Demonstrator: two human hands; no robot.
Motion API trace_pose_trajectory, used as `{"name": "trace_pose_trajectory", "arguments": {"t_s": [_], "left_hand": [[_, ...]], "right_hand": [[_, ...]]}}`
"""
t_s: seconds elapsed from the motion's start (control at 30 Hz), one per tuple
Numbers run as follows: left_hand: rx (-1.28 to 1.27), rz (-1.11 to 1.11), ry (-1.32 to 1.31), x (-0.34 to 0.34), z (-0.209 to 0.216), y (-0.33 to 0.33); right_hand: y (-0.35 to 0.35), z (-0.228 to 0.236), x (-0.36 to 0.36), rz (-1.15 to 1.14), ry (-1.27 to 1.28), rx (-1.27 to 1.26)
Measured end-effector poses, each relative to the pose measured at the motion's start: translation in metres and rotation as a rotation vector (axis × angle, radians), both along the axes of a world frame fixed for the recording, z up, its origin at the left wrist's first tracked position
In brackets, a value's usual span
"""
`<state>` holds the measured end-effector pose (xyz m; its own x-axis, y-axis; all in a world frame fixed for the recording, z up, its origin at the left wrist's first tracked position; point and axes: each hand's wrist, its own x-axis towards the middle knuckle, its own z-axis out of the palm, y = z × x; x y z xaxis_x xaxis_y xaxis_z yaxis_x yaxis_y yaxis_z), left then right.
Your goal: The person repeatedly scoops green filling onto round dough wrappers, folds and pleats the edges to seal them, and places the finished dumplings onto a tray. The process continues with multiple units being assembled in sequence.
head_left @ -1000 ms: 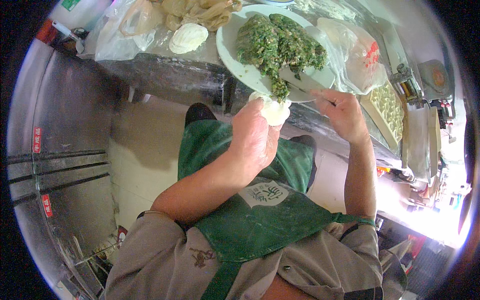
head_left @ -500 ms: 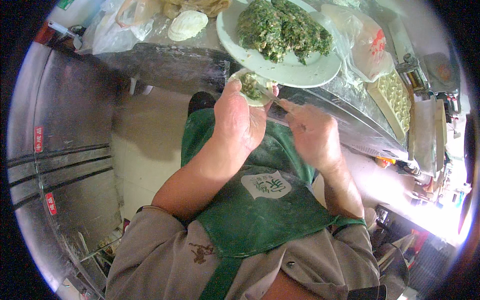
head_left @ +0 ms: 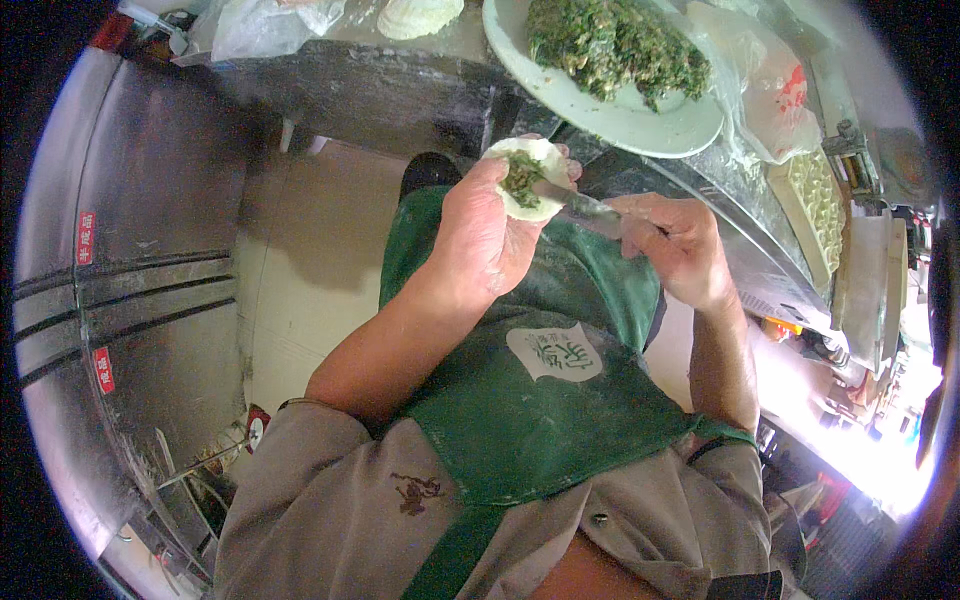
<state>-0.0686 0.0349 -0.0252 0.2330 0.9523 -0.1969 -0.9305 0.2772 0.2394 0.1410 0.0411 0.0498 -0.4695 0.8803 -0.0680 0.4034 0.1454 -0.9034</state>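
Observation:
In my left hand rests a round white dumpling wrapper, its fingers curled beneath and the thumb on the near rim. Green chopped filling lies in the wrapper's middle. My right hand is closed round the handle of a flat metal filling spatula, whose tip touches that filling. Just beyond both hands, a white plate carries a large mound of the same green filling. Both hands are held in front of the table edge, above my green apron.
Floury white discs, seemingly wrappers, lie at the back next to a clear plastic bag. Another plastic bag sits right of the plate. A tray of pale dumplings stands at the right. Steel cabinet doors rise at the left.
My right hand has drawn back rightward, showing more of the spatula. The wrapper now faces up more openly with its filling visible. The whole view has shifted slightly.

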Motion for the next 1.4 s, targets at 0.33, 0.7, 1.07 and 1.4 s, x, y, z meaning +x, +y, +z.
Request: {"name": "trace_pose_trajectory", "arguments": {"t_s": [0.33, 0.7, 1.07, 1.4], "left_hand": [[-0.085, -0.012, 0.058, 0.007, 0.003, -0.020], [-0.143, -0.092, 0.157, 0.007, 0.007, -0.023], [-0.101, -0.321, 0.217, -0.001, 0.004, -0.021], [-0.045, -0.349, 0.424, 0.020, 0.011, -0.030]], "right_hand": [[-0.009, 0.001, -0.010, -0.118, -0.157, -0.155], [-0.026, -0.008, -0.001, 0.065, -0.384, 0.508], [0.005, 0.019, 0.036, 0.348, -0.412, 0.820], [0.009, 0.016, 0.015, 0.200, -0.327, 0.086]]}}
